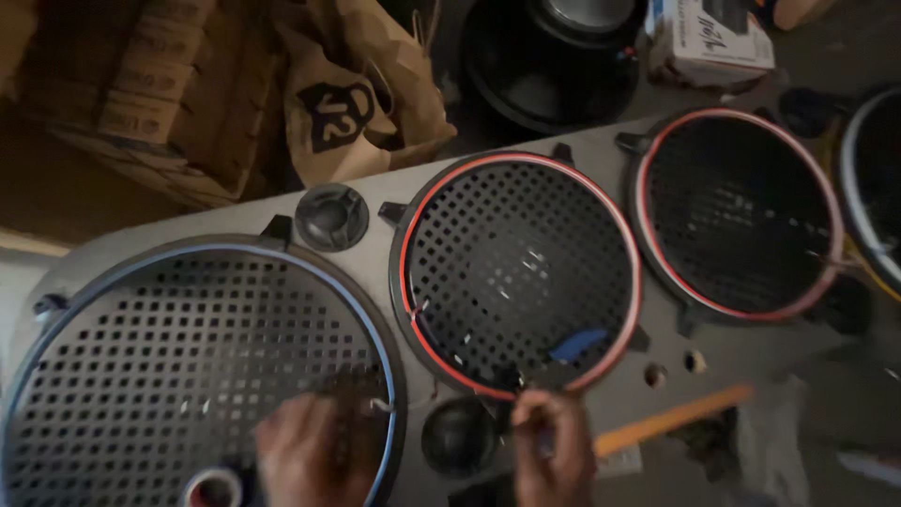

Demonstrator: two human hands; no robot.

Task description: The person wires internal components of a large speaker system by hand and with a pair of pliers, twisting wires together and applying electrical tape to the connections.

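Down in the head view, a grey speaker panel runs from near left to far right, carrying round black grilles. The left hand rests on the near part of the large blue-rimmed grille, its fingers spread flat over the mesh and holding nothing that I can make out. The right hand sits at the near edge of the red-rimmed middle grille, fingers pinched narrowly at the rim; whether a small part is between them is too blurred to tell. A small black tweeter lies between the two hands. Another tweeter sits farther back. An orange strip lies right of the right hand. A second red-rimmed grille lies far right, a brown paper bag beyond the panel.
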